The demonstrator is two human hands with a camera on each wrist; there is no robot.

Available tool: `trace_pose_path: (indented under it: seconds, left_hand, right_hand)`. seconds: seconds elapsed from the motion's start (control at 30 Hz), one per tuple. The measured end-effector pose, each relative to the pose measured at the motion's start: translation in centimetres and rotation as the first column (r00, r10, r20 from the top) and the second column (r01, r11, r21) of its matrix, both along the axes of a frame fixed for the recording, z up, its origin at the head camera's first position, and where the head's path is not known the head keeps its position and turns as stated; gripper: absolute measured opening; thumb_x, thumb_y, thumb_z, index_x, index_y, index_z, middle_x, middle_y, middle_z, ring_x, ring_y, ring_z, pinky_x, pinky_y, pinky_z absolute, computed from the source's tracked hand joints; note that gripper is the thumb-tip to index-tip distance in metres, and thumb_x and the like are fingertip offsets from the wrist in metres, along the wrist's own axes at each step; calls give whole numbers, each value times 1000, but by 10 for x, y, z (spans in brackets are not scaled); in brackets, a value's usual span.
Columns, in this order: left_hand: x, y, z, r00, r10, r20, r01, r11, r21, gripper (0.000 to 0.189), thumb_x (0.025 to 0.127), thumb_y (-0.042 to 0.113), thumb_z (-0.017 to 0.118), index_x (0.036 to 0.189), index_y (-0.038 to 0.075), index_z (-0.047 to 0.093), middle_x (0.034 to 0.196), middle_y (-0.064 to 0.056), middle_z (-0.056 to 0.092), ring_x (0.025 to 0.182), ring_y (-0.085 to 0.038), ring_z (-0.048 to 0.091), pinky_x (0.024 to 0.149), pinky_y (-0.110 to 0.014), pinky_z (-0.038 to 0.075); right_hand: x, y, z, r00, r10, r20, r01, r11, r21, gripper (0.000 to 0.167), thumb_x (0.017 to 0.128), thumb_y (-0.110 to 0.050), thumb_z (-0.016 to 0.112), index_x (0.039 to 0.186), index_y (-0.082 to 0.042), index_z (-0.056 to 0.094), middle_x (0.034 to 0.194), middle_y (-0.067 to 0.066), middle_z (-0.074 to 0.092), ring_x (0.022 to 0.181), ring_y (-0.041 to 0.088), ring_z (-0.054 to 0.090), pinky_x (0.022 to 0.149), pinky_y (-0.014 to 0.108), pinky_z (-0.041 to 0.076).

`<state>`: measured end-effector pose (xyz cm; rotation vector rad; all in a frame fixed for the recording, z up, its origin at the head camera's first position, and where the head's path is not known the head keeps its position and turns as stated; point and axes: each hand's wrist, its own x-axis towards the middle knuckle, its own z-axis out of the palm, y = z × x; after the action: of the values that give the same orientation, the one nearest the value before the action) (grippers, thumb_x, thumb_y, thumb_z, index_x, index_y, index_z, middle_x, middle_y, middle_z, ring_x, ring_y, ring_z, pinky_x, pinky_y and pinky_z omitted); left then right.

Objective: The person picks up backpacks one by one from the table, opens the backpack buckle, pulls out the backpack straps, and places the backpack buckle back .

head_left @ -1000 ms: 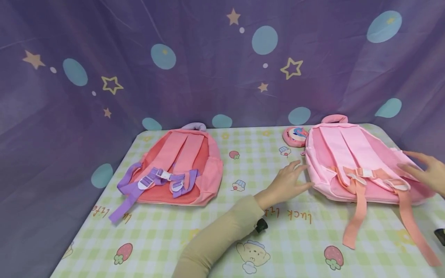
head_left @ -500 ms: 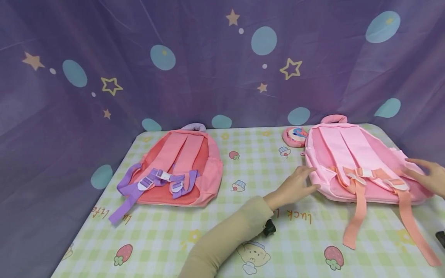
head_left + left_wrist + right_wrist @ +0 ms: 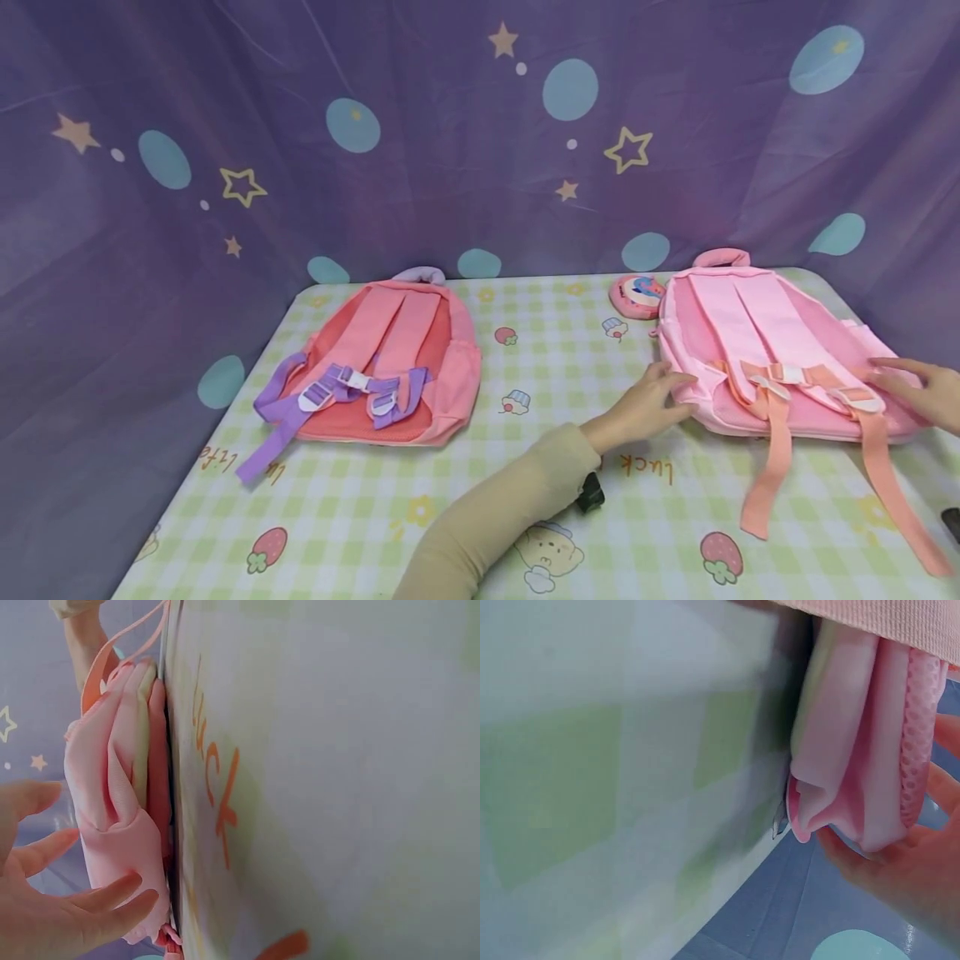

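Note:
A pink backpack (image 3: 780, 333) lies at the right with its straps facing up and two peach webbing tails hanging toward the front. My left hand (image 3: 645, 408) is at its lower left corner, fingertips right at the side pocket (image 3: 127, 847); the left wrist view shows those fingers spread beside the pocket. At the opposite side is my right hand (image 3: 918, 387), its upper digits extended over the back panel's edge. In the right wrist view, the fingers lie along the folded pink side (image 3: 862, 750), one tip partly hidden behind it.
A coral backpack (image 3: 390, 358) with purple straps lies at the left, also straps up. Beside the pink backpack's upper left edge sits a small round pink pouch (image 3: 637, 296). A checked cloth (image 3: 465, 517) covers the table, and a purple curtain (image 3: 450, 125) hangs behind.
My left hand has moved right and slightly toward me, onto the pink backpack's lower corner. My right hand has shifted slightly lower at the other side. The backpacks stay in place.

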<state>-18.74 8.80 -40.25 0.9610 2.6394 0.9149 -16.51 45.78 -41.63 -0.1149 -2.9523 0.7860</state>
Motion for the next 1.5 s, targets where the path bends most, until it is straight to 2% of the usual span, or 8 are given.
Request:
trace_pose_path:
  seconds: [0.33,0.47,0.57,0.77,0.93,1.13,1.33,1.5]
  left_hand:
    - [-2,5,-2,998,47,44,-50,997,65,39,86,27,57,122,16,51,130,-10,37,113,-13,44,91,-18,34]
    - [-3,6,-3,990,106,96,-119,982,143,33,83,23,60,115,14,55,120,-6,40,102,-10,49,87,-15,36]
    - [-4,6,-5,983,140,122,-161,969,187,32,81,24,64,109,12,57,117,-4,41,99,-8,48,85,-15,37]
    - [-7,7,-8,967,213,143,-243,939,243,28,75,24,70,98,10,63,104,-1,44,83,-5,46,71,-13,38]
    - [-7,4,-7,960,248,132,-275,925,261,25,73,24,72,92,10,65,97,1,44,76,-4,42,65,-12,35]
    - [-7,-3,-8,952,274,135,-299,924,237,24,71,25,73,88,11,64,95,3,43,74,-3,41,64,-12,35]
    - [-6,-16,-7,949,280,143,-307,923,230,25,71,24,73,89,10,63,100,0,45,78,-6,44,67,-14,37]
    - [-6,-28,-8,954,271,131,-296,921,255,25,72,22,73,91,9,63,101,-3,46,83,-10,46,72,-16,39]
  right_hand:
    - [5,-6,0,1000,22,-19,-22,1000,10,43,84,-32,55,86,-68,32,107,49,33,90,62,38,68,59,35]
    - [6,-7,3,1000,8,30,-10,998,61,29,83,-37,56,111,-45,54,109,48,34,90,61,38,69,60,35]
    - [6,-9,5,997,-2,73,-3,997,80,42,83,-40,55,116,-13,59,110,47,33,92,60,38,70,62,34]
    - [9,-14,4,997,-4,71,2,1000,24,35,84,-39,56,114,-22,59,112,46,34,94,58,37,72,62,32]
    - [11,-17,5,999,14,50,-15,1000,20,16,83,-37,58,97,-44,57,111,47,35,88,53,42,69,59,35]
    - [10,-23,5,999,32,43,-34,999,31,18,80,-37,61,96,-28,63,107,44,41,81,43,45,64,49,38]
    - [6,-31,4,997,70,19,-71,996,59,22,78,-37,65,97,-28,64,85,26,53,66,20,42,55,29,32]
    - [5,-42,4,996,88,3,-88,994,65,40,76,-36,66,104,-7,63,98,31,53,66,11,42,56,28,34]
